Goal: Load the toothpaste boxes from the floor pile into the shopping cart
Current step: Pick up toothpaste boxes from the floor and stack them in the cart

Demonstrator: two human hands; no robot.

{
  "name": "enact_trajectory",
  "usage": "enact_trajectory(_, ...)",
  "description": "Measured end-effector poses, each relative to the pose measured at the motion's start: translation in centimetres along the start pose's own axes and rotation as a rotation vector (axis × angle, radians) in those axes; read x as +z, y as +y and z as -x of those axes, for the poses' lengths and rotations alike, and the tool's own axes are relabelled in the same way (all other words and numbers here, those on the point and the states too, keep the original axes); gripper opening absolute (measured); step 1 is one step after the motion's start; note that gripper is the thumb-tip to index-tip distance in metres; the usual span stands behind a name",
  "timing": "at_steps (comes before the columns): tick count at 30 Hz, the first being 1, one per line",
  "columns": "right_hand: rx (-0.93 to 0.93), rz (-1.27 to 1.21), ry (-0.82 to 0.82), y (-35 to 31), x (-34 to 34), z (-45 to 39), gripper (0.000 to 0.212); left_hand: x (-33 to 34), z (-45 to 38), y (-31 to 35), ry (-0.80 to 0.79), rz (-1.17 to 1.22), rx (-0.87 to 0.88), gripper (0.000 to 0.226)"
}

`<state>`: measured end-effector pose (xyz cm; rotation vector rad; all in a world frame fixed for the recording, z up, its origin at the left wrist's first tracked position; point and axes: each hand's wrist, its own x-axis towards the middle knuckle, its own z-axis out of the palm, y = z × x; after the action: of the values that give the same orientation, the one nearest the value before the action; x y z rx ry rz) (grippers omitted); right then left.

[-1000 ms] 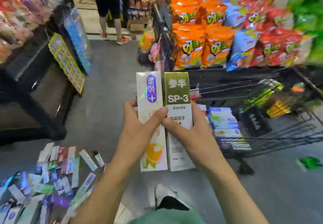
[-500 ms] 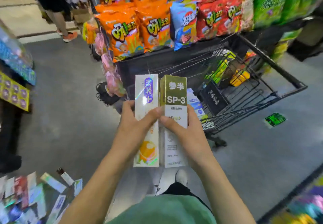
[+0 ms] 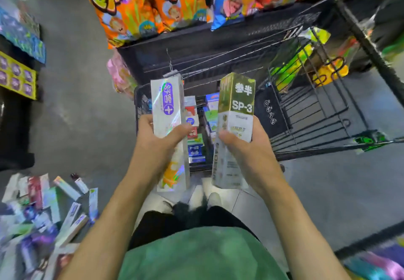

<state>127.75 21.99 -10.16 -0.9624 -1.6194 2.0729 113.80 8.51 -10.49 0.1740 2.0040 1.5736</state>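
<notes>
My left hand [image 3: 158,139] grips a white holographic toothpaste box with a purple label [image 3: 167,109], held upright. My right hand [image 3: 247,148] grips a gold and white box marked SP-3 [image 3: 237,113], also upright. The two boxes stand apart, both over the near end of the black wire shopping cart [image 3: 328,109]. Between them I see several toothpaste boxes [image 3: 197,126] lying in the cart's bottom. The floor pile of toothpaste boxes [image 3: 43,209] spreads at the lower left.
Orange, blue and red snack bags [image 3: 140,6] hang on a rack just beyond the cart. Yellow and green packets [image 3: 306,61] sit in the cart's far section. A dark display stand [image 3: 15,96] lines the left edge. Grey floor lies to the right.
My hands have drawn apart, separating the two boxes that were held side by side. The view has swung down and closer over the cart.
</notes>
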Motion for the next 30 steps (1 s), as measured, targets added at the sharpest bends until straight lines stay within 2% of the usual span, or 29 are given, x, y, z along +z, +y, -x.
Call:
enact_trajectory(5,0.053,0.013,-0.047,2.2,-1.1,-5.2,0.047,0.5,-5.5,-3.6,0.026,-0.119,-0.001,0.033)
enact_trajectory(8,0.11,-0.005,-0.017,4.7,-1.5,-8.6,0.06,0.4,-9.5,-6.8,-0.019,-0.285,0.009,0.038)
enact_trajectory(12,0.138,-0.023,0.022,8.1,-1.9,-12.7,0.059,0.8,-14.8,-11.5,-0.131,-0.579,0.114,0.032)
enact_trajectory(17,0.222,-0.217,0.119,14.0,-2.1,-16.0,0.071,2.2,-20.7,-18.0,-0.398,-0.784,0.185,0.049)
enact_trajectory(22,0.307,-0.38,0.111,18.0,-2.9,-17.8,0.056,2.7,-24.6,-24.3,-0.606,-1.106,0.324,0.061)
enact_trajectory(26,0.368,-0.458,0.03,18.9,-3.2,-18.2,0.041,2.3,-26.4,-27.3,-0.671,-1.278,0.471,0.071)
enact_trajectory(30,0.401,-0.439,0.01,18.8,-2.9,-18.1,0.053,1.8,-26.1,-28.5,-0.651,-1.439,0.583,0.079)
